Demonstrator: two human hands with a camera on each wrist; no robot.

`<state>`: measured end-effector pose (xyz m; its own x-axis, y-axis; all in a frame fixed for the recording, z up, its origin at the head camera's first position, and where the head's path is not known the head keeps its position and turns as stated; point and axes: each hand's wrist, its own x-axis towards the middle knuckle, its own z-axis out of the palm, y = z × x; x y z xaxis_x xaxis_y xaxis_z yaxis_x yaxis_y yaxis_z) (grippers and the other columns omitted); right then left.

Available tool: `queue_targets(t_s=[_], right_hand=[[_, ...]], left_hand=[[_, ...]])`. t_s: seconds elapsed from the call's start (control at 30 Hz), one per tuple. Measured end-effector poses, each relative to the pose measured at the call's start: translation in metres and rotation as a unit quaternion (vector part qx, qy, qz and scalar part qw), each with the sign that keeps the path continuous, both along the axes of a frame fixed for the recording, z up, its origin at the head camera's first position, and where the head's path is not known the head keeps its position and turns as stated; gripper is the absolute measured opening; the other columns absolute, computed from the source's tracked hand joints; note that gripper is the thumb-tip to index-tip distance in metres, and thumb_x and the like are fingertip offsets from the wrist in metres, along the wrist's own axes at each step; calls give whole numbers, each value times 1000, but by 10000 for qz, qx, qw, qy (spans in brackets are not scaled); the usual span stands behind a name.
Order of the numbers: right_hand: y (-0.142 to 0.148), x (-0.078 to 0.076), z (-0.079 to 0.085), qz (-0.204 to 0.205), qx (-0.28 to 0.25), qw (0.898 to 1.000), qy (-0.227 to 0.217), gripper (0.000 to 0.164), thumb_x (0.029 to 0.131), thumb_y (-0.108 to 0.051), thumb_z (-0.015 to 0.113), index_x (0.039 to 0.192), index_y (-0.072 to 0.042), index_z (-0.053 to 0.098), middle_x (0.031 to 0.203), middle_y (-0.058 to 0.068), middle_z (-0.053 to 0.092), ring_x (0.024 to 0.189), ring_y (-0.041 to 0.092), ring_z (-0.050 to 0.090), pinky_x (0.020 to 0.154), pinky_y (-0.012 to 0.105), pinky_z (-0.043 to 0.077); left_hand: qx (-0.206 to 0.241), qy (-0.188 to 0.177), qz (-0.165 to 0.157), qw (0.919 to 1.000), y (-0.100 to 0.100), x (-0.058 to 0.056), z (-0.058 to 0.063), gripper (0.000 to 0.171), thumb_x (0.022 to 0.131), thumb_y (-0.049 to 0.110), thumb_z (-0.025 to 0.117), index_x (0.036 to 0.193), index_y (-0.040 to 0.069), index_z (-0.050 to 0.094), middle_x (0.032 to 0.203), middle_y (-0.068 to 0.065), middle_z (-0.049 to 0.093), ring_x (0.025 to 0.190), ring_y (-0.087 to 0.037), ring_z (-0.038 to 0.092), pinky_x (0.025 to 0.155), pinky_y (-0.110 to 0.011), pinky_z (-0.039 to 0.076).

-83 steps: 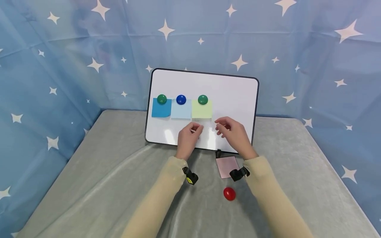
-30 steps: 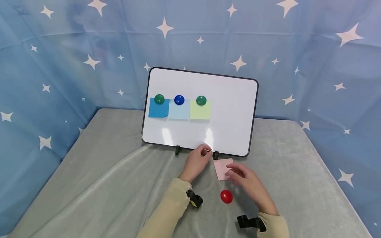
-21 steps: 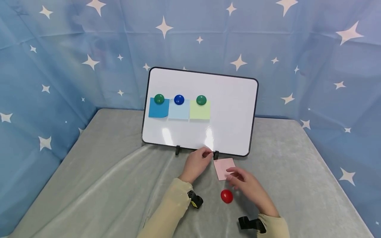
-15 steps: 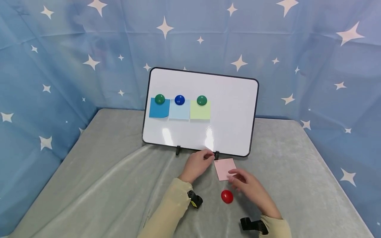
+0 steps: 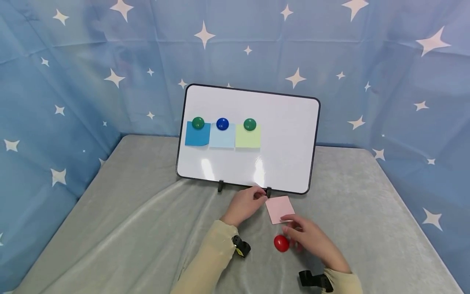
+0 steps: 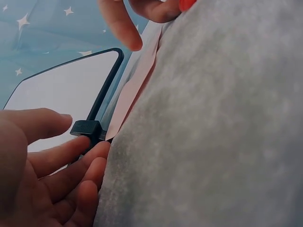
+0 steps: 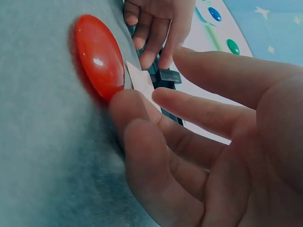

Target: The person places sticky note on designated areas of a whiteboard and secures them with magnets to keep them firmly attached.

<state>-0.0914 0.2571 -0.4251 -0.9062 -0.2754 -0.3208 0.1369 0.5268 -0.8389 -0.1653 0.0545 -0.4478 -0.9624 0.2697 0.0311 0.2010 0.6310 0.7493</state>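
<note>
On the grey cloth in front of the whiteboard lies a pink sticky note (image 5: 278,210). A red oval magnet (image 5: 281,243) sits just below it. My left hand (image 5: 245,205) rests by the note's upper left corner, and the left wrist view shows its relaxed fingers (image 6: 71,177) beside the board's black foot (image 6: 86,126), gripping nothing. My right hand (image 5: 313,239) hovers at the note's lower right corner. In the right wrist view its fingers are spread and loosely bent, fingertips (image 7: 128,106) right at the end of the red magnet (image 7: 100,59).
The whiteboard (image 5: 284,143) stands on black feet. Dark blue (image 5: 197,136), light blue (image 5: 222,138) and pale green (image 5: 248,139) sticky notes hang on it, under a green, a blue and another green magnet. A blue star-patterned curtain (image 5: 147,53) closes the back and sides.
Both hands have come down from in front of the whiteboard to the table by the pink sticky note. Over the last half second the right hand shifts slightly down toward the red magnet.
</note>
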Motion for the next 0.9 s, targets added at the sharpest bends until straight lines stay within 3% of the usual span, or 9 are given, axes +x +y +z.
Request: queue_targets(t_s=[0.3,0.53,0.73,0.9], right_hand=[[-3,3,-1,79,-237,9995,-201,45,84,-26,61,122,-5,47,88,11,55,59,25,58,50,38,49],[-6,3,1,200,-122,9995,-198,45,81,-23,65,120,-5,49,87,10,55,59,24,58,49,37,48],[-5,3,-1,582,245,9978,179,40,77,-24,69,109,-4,56,88,8,51,60,21,55,50,33,48],[-4,2,-2,959,778,9900,686,37,75,-28,71,103,-8,60,85,4,49,66,18,48,55,27,44]], left_hand=[[-684,273,2,9973,5,4,3,22,86,34,56,93,17,67,84,9,60,73,-6,52,66,-22,42],[-911,92,-15,9958,7,7,6,18,84,33,59,88,17,67,78,9,55,65,-6,47,59,-22,39],[-978,172,-47,9950,8,8,6,15,83,33,59,83,20,65,75,10,52,63,-6,46,57,-22,38],[-932,204,-80,9954,9,9,6,13,83,33,59,81,21,64,73,10,50,63,-6,45,57,-22,38]])
